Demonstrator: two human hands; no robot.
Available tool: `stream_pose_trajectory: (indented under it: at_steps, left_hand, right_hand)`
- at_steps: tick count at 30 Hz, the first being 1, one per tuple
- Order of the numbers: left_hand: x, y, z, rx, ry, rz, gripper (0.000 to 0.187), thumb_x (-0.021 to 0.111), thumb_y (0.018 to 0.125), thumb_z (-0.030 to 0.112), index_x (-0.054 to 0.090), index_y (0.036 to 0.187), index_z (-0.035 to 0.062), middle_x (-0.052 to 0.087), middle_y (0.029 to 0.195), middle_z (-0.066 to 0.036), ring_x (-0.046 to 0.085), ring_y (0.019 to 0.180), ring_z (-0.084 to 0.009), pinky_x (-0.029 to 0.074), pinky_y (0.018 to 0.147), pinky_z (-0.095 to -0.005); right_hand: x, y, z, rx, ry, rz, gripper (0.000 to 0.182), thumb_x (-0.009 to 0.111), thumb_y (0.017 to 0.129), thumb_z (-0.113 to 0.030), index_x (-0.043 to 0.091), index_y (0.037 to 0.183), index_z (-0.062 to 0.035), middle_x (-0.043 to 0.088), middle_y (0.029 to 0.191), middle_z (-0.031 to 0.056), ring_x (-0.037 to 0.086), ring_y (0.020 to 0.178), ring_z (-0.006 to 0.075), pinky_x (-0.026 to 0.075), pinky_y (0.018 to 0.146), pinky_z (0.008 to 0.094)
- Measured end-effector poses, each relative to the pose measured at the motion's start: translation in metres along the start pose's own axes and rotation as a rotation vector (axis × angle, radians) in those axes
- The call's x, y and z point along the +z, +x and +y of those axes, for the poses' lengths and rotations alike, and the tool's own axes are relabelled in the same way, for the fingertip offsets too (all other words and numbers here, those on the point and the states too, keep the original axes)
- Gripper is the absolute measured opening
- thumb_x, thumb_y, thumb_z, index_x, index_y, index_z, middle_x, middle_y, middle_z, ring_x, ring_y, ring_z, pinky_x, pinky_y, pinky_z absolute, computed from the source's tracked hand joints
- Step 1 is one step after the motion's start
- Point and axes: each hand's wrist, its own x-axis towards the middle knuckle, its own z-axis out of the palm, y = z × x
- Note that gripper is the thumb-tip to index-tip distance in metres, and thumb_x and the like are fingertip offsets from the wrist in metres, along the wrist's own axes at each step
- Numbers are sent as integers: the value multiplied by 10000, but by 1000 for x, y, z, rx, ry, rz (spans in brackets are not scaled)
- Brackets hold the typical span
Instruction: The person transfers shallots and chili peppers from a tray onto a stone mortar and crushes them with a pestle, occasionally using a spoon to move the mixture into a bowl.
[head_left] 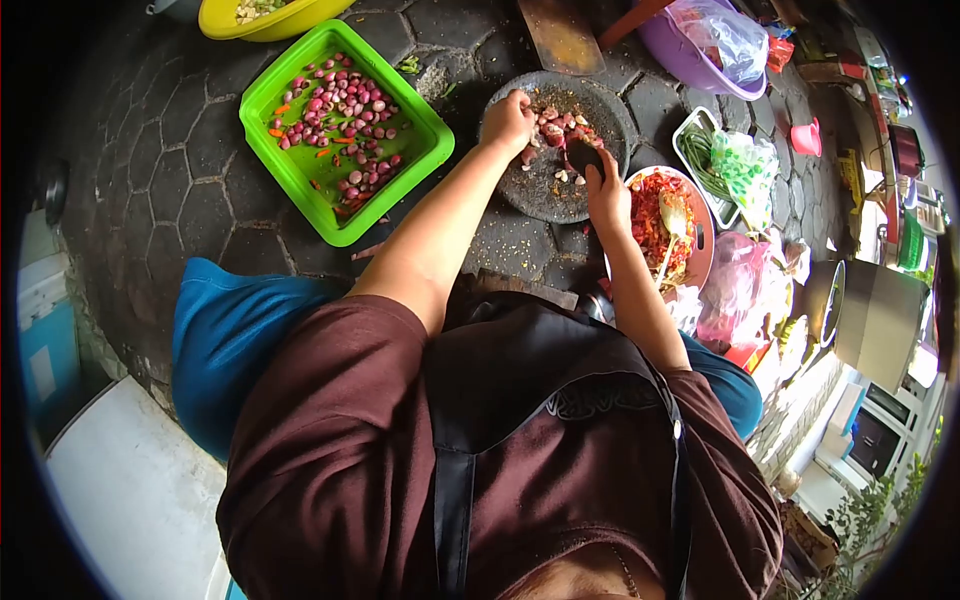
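Observation:
A round grey stone mortar [545, 205] sits on the paving in front of me. Peeled shallots and garlic cloves [560, 128] lie in it, with reddish bits among them. My left hand [508, 125] is at the mortar's left side, fingers curled in over the rim; what they hold, if anything, is hidden. Over the right part of the bowl, my right hand [607, 190] is closed around a dark stone pestle [582, 156], which is partly in shadow.
Left stands a green tray [345, 232] of shallots and some orange chillies. Right is a pink plate [703, 262] of chopped red chillies with a spoon. A white tray [690, 165] of green beans, plastic bags [738, 285], a purple basin [665, 50] and a yellow basin [270, 28] surround the mortar.

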Motion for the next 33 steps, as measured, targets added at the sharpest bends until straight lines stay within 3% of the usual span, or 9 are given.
stream_pose_trajectory:
  at_steps: [5, 9, 13, 18, 20, 24, 27, 30, 33]
  left_hand:
    - [-2, -18, -9, 40, 99, -123, 167, 643, 750, 211, 599, 822, 67, 641, 772, -143, 628, 744, -308, 486, 664, -398]
    - [16, -39, -19, 101, 135, -222, 94, 608, 742, 138, 563, 770, 61, 625, 754, -145, 609, 753, -334, 476, 668, -420]
    - [15, -58, -4, 168, 125, -221, 39, 554, 738, 84, 566, 760, 54, 623, 756, -157, 607, 766, -349, 473, 680, -442]
    - [20, -64, -8, 103, 175, -303, 100, 537, 735, 49, 559, 829, 22, 593, 881, -195, 569, 887, -351, 456, 779, -425]
    - [14, -69, -5, 131, 165, -312, 118, 536, 733, 40, 553, 846, 16, 582, 899, -202, 555, 911, -352, 451, 799, -425]
    - [7, -76, 9, 108, 128, -284, 183, 501, 754, 35, 544, 927, -1, 570, 985, -224, 549, 958, -375, 452, 822, -434]
    - [13, -60, 10, 59, 242, -361, 245, 479, 763, 28, 532, 998, -13, 562, 1040, -239, 538, 1010, -384, 452, 854, -437]
    - [13, -66, 10, 52, 316, -413, 261, 426, 816, 23, 550, 1046, 17, 545, 1115, -230, 570, 1006, -355, 475, 856, -404]
    - [14, -69, 8, 45, 310, -386, 206, 411, 847, 73, 567, 969, 16, 583, 1045, -215, 585, 975, -350, 487, 818, -427]
  right_hand:
    - [8, -7, -19, 68, -209, -1, 459, 484, 887, -325, 363, 1320, -234, 587, 912, 269, 596, 813, 424, 480, 690, 486]
    - [27, -17, -18, 140, -390, -192, 518, 485, 870, -375, 330, 1343, -232, 578, 948, 288, 599, 835, 426, 478, 695, 501]
    - [13, 29, 9, 89, -151, -245, 458, 495, 868, -358, 423, 1279, -169, 603, 1001, 249, 584, 906, 425, 474, 738, 474]
    - [-2, 16, -14, -14, -140, 16, 410, 510, 876, -320, 431, 1257, -192, 620, 941, 234, 599, 844, 423, 483, 716, 466]
    - [18, 6, -15, 72, -291, -85, 395, 485, 870, -327, 438, 1240, -198, 592, 762, 255, 620, 728, 394, 488, 616, 514]
    - [37, 17, -13, 37, -349, -242, 437, 500, 853, -345, 428, 1260, -207, 592, 870, 271, 618, 797, 403, 489, 677, 503]
    - [27, 59, 9, 28, -115, -252, 453, 513, 845, -351, 429, 1262, -195, 606, 1010, 225, 590, 901, 419, 473, 784, 454]
    - [1, 36, -9, 7, -15, -67, 451, 505, 848, -353, 426, 1261, -189, 620, 945, 242, 599, 887, 406, 468, 792, 453]
    - [13, 7, -14, 88, -202, -131, 446, 493, 857, -352, 415, 1267, -195, 620, 912, 253, 601, 847, 419, 471, 754, 482]
